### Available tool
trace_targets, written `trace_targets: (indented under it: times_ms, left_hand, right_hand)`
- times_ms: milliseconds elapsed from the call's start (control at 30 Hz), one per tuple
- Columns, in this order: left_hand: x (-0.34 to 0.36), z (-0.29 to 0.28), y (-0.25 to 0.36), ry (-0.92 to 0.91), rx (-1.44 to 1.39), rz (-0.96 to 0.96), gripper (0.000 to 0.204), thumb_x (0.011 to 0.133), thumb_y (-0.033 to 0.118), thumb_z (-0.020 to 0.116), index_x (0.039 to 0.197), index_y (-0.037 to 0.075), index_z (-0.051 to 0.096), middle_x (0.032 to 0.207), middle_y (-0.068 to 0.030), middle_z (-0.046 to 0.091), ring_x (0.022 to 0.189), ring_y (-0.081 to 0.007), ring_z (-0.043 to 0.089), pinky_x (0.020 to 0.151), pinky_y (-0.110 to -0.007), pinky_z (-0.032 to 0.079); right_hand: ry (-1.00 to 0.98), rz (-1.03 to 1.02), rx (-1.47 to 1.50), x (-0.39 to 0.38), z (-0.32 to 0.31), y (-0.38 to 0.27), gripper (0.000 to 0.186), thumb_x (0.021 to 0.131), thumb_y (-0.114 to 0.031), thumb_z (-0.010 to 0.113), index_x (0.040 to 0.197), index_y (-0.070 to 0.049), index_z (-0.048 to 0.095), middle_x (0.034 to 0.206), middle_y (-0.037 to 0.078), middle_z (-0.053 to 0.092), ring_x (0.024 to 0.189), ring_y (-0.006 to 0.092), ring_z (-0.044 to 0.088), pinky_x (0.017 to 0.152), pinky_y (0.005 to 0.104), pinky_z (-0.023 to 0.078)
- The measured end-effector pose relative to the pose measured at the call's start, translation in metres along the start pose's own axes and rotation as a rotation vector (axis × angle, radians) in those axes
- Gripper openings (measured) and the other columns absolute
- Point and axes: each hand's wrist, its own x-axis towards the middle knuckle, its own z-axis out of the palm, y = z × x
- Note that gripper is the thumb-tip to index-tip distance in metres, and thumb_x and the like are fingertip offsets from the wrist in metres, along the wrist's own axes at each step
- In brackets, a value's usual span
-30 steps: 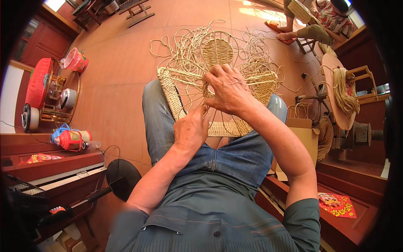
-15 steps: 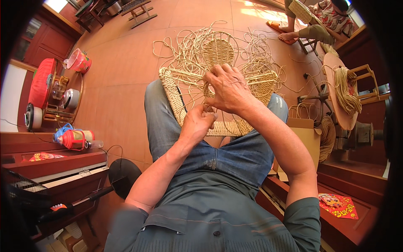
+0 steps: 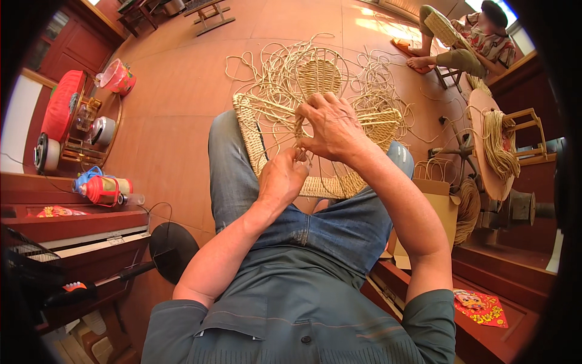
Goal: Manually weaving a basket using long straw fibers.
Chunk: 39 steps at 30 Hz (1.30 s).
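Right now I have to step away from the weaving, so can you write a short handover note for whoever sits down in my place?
Left hand: pinching cords at the near side of the woven frame, which lies across the knees.
Right hand: on top of the frame, fingers closed on cords.
Loose cord trails on the floor beyond the frame.
Done: the frame's left edge and near edge are woven, plus a round patch at the far end.
Left: the middle is open, with only bare strands crossing it.

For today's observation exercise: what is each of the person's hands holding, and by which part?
Both the left hand and right hand grip pale cane strands of the half-woven wicker frame on the lap, near its middle; the exact finger hold cannot be told.
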Motion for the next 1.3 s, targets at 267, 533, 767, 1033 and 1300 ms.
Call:
trace_targets:
  times_ms: [267,533,767,1033,1300]
  left_hand:
    - [0.005,0.004,-0.002,-0.140,-0.388,-0.170,0.045,0.094,0.009,0.065,0.136,-0.003,0.074,0.078,-0.0097,0.073,0.063,-0.0222,0.065,0.061,-0.037,0.049]
    - [-0.002,0.004,0.000,-0.203,-0.857,-0.256,0.051,0.093,-0.003,0.064,0.144,-0.006,0.067,0.072,0.0112,0.053,0.059,0.0004,0.041,0.052,-0.023,0.027]
    - [0.003,0.006,-0.007,-0.274,-0.847,-0.242,0.052,0.095,-0.002,0.066,0.146,-0.006,0.063,0.071,0.0118,0.050,0.057,0.0014,0.040,0.050,-0.022,0.027]
    - [0.001,-0.005,0.004,-0.311,-0.859,-0.280,0.058,0.096,0.001,0.068,0.152,-0.008,0.057,0.071,0.0119,0.046,0.057,0.0010,0.041,0.050,-0.021,0.029]
    - [0.001,-0.005,0.003,-0.313,-0.871,-0.283,0.059,0.097,0.002,0.068,0.154,-0.008,0.057,0.072,0.0119,0.047,0.058,0.0011,0.040,0.050,-0.021,0.028]
  right_hand:
    - [-0.004,-0.040,0.018,0.001,0.001,0.008,0.056,0.079,-0.033,0.081,0.129,-0.010,0.074,0.128,0.013,0.067,0.127,0.0353,0.061,0.106,0.0512,0.051]
    - [0.321,-0.158,0.112,-0.032,0.007,0.006,0.048,0.093,-0.027,0.079,0.137,-0.014,0.067,0.133,0.016,0.065,0.123,0.0378,0.063,0.109,0.0506,0.051]
    - [0.370,0.008,0.059,-0.086,0.039,-0.014,0.028,0.094,-0.033,0.081,0.108,-0.012,0.070,0.104,0.008,0.066,0.100,0.0302,0.066,0.086,0.0440,0.053]
    - [0.416,0.110,0.011,-0.093,0.054,-0.019,0.028,0.089,-0.028,0.087,0.106,-0.012,0.072,0.097,0.007,0.066,0.092,0.0290,0.069,0.080,0.0412,0.055]
    - [0.475,0.123,0.031,-0.095,0.057,-0.027,0.026,0.089,-0.026,0.088,0.104,-0.012,0.071,0.095,0.007,0.065,0.085,0.0279,0.069,0.074,0.0406,0.056]
